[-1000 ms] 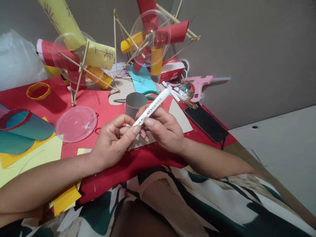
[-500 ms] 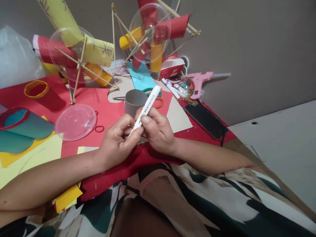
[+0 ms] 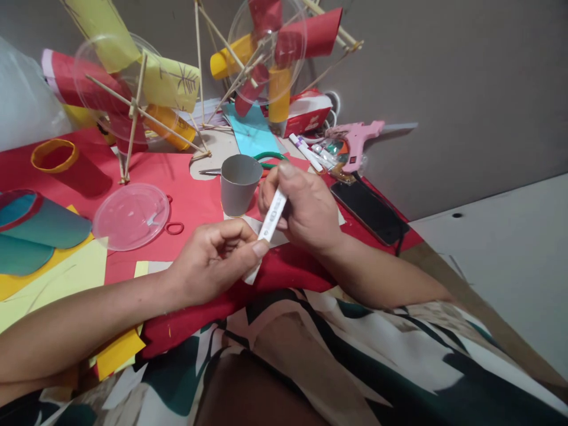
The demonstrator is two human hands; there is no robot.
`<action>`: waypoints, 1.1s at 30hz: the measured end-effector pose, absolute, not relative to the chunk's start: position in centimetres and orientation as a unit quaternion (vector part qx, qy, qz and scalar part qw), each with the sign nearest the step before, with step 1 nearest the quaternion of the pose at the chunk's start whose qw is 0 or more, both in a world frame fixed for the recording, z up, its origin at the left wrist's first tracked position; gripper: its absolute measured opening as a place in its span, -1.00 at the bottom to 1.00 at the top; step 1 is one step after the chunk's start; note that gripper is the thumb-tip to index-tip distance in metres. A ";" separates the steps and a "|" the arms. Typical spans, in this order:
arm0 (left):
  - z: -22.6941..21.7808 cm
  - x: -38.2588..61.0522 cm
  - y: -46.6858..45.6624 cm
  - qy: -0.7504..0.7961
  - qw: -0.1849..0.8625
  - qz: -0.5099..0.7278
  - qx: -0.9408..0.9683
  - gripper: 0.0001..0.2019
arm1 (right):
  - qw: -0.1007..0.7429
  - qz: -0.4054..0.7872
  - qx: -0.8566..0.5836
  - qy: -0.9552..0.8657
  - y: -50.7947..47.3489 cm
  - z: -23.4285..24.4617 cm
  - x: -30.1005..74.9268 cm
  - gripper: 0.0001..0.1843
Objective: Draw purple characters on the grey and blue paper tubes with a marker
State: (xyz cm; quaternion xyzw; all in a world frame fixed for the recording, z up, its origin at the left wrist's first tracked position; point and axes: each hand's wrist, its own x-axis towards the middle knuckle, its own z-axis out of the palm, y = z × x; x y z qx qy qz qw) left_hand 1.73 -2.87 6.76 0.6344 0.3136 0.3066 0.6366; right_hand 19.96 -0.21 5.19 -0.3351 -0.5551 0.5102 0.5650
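My right hand (image 3: 306,207) is closed around the upper part of a white marker (image 3: 271,220), which points down and toward me. My left hand (image 3: 213,260) pinches the marker's lower end with thumb and fingers curled, the tip showing just below them. A grey paper cup (image 3: 238,183) stands upright on the red sheet (image 3: 190,195) right behind both hands. Green-handled scissors (image 3: 266,158) lie partly hidden behind the cup.
Two stick-and-paper pinwheel models (image 3: 128,100) (image 3: 270,59) stand at the back. A clear plastic lid (image 3: 131,215), a red rubber band (image 3: 174,228), paper rings and coloured sheets lie left. A pink glue gun (image 3: 359,139), markers and a black phone (image 3: 368,210) lie right.
The marker swung from slanting up and away to pointing down toward me. My right hand slid up over its top end, and my left hand shifted to its lower end.
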 end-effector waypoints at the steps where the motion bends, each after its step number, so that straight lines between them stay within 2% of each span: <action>1: 6.9 1.7 -2.8 0.314 0.640 0.298 0.635 -0.67 | 0.547 0.512 -0.338 -0.569 -0.4 5.3 19.9 -0.33; 4: 7.2 1.7 -2.3 0.323 0.653 0.281 0.625 -0.72 | 0.515 0.514 -0.330 -0.602 -0.8 5.4 19.7 -0.31; 10: 7.4 1.5 -1.5 0.314 0.666 0.205 0.645 -0.64 | 0.473 0.524 -0.346 -0.618 -1.1 5.1 19.6 -0.32; 21: 6.9 1.3 -1.7 0.308 0.557 0.217 0.740 -0.69 | 0.476 0.419 -0.393 -0.666 -1.5 4.6 19.1 -0.23; 27: 6.5 1.6 -1.7 0.293 0.576 0.240 0.724 -0.70 | 0.488 0.403 -0.401 -0.662 -1.5 4.2 18.8 -0.24; 33: 6.8 1.9 -1.6 0.324 0.663 0.214 0.640 -0.69 | 0.489 0.482 -0.379 -0.620 -1.3 4.2 18.9 -0.28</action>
